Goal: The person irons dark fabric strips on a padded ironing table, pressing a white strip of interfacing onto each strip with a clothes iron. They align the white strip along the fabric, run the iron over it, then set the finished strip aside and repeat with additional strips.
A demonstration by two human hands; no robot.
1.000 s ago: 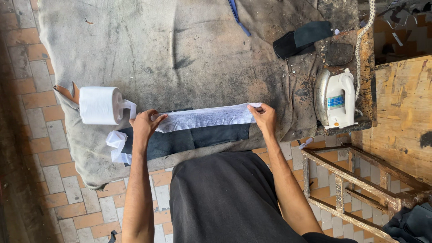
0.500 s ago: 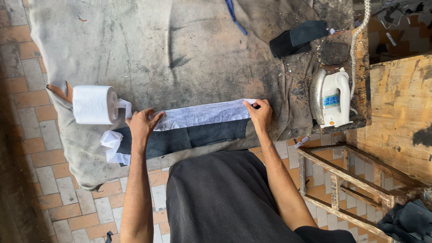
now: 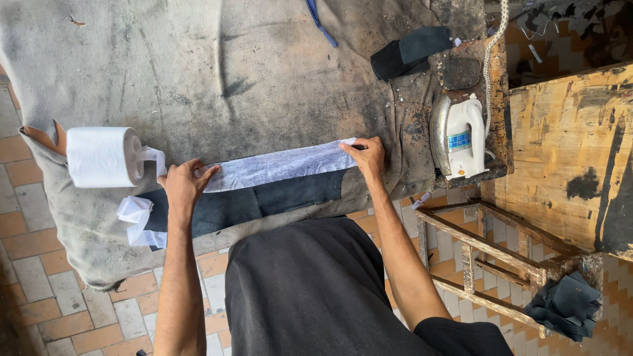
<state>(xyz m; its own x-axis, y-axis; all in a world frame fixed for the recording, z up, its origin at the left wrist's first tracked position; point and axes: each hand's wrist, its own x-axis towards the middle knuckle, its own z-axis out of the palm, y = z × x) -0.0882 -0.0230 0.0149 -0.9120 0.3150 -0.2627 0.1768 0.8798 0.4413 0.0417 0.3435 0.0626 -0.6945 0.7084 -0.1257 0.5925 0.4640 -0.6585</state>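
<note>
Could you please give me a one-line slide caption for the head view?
Both hands, left hand and right hand, press a white strip along dark cloth beside an iron.

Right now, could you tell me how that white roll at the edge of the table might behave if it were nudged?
The white roll lies on its side, so it would probably roll. It looks light, and its loose tail suggests it may unwind. It sits near the edge of the grey cloth, so it could drop off.
</note>
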